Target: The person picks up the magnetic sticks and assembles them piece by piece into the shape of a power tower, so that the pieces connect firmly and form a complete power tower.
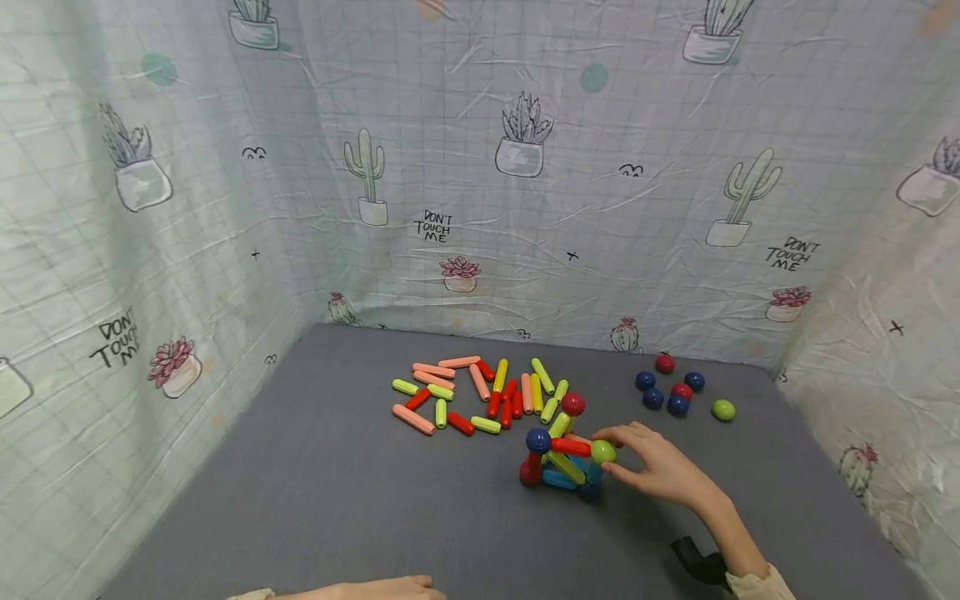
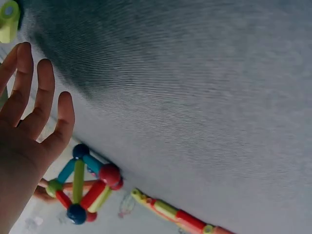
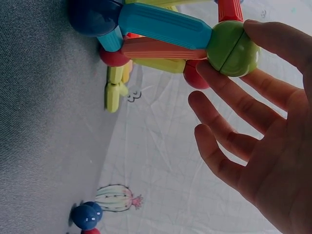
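Observation:
My right hand (image 1: 663,471) pinches a green ball (image 3: 233,48) between thumb and fingertips; its other fingers spread loosely. The ball is one corner of a small frame of magnetic rods and balls standing on the grey table. Joined at that ball are a red rod (image 1: 572,447), a light blue rod (image 3: 163,24) and a salmon rod (image 3: 161,48). A dark blue ball (image 1: 538,441) and a red ball (image 1: 573,404) form other corners. My left hand (image 1: 375,590) stays low at the front edge of the head view, fingers extended and holding nothing.
Loose rods (image 1: 452,423) in salmon, red, yellow and lime lie behind and left of the frame. Several loose balls (image 1: 653,398), dark blue, red and one lime ball (image 1: 723,410), sit at the back right. A printed cloth (image 1: 480,208) hangs around the table (image 1: 337,500).

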Demonstrator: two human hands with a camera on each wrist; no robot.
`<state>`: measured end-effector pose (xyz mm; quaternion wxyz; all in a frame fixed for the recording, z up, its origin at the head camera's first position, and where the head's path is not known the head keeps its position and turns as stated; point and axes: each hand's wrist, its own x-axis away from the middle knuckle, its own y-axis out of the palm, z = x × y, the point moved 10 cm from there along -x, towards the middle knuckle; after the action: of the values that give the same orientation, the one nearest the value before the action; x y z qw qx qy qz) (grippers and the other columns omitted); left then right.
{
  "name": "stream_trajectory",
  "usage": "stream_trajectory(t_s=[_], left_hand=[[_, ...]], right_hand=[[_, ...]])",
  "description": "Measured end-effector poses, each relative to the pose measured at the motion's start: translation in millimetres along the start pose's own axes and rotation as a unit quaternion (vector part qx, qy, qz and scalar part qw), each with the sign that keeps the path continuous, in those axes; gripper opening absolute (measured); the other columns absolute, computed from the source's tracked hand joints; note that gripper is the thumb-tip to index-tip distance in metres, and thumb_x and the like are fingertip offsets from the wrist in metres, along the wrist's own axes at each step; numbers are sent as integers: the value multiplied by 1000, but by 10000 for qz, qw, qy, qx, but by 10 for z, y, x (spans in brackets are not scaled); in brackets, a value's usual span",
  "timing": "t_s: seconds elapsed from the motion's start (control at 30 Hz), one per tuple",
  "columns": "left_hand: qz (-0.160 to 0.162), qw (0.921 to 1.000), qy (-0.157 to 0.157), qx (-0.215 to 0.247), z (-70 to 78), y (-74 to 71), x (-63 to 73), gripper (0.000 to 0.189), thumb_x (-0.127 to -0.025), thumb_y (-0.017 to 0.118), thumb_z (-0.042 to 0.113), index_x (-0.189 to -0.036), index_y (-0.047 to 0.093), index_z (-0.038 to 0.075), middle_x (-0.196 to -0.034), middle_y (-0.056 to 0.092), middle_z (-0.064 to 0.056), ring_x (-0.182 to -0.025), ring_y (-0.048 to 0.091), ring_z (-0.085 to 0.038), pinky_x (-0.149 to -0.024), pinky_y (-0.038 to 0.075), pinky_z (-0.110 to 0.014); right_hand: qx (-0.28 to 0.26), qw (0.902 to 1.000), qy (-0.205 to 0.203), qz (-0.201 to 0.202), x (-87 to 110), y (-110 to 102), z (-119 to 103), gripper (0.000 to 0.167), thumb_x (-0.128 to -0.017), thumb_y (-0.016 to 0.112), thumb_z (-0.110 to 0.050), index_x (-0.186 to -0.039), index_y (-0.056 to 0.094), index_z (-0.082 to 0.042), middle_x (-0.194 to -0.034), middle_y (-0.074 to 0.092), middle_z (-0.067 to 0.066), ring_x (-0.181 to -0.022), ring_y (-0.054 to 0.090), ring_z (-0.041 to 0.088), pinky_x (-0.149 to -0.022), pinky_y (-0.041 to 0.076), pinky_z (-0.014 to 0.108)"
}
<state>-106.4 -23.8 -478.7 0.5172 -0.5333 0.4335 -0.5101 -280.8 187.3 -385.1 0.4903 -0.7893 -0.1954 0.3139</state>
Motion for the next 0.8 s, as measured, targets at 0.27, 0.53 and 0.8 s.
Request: stream_trajectory(t_s=[0.27,0.53,0.8], left_hand=[[264,9967,395,-665,74,-25,7,27,-92,45,29,-115,56,21,-103,61,11,-82,50,6,-70,25,-1],[-128,9997,100,172,-39,-33,-20,25,-94,40,27,-107,61,21,-94,62,11,-77,48,9,-69,20,0],[619,9926,357,-980,59,-64,-20,18,-89,49,28,-102,61,24,-86,59,15,-67,42,9,-64,16,-2]], right_hand=[[-40,10000,61,-26,5,-1,4,33,-81,64,-30,-112,57,-21,-102,58,-15,-87,50,1,-72,47,25],[-36,10000,12,-59,0,16,13,33,-83,62,-30,-112,57,-18,-101,59,-11,-87,51,4,-72,47,26],[-81,9999,54,-86,4,15,11,33,-83,62,-30,-112,57,-18,-102,59,-11,-87,51,4,-72,47,26]])
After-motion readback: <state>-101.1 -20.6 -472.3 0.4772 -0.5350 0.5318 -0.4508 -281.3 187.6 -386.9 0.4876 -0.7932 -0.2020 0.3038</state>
